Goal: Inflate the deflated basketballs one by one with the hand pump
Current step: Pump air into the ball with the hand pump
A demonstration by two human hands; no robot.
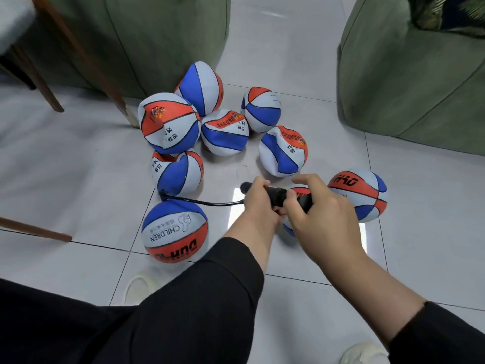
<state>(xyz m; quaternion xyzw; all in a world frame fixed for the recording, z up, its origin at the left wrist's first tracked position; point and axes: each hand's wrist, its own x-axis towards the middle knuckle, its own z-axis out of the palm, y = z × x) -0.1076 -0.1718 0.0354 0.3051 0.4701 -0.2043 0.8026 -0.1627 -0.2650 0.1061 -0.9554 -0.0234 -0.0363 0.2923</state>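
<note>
Both hands hold the black hand pump (278, 197) level above the tiled floor (78, 166): the left hand (258, 203) is curled round its barrel near the hose end, and the right hand (319, 214) is wrapped about the handle end. A thin black hose (210, 202) runs from the pump to a blue, white and orange ball (178, 172) that looks partly caved in, so this seems to be the one now being filled. Round and firm-looking are the ball marked CHILDREN (174, 232) near the left sleeve and another ball (360, 195) just beyond the right hand; a third is mostly hidden under the hands. Five dented balls (225, 134) clustered by the green sofa (157, 35) appear to remain, so most of the job is likely ahead.
</note>
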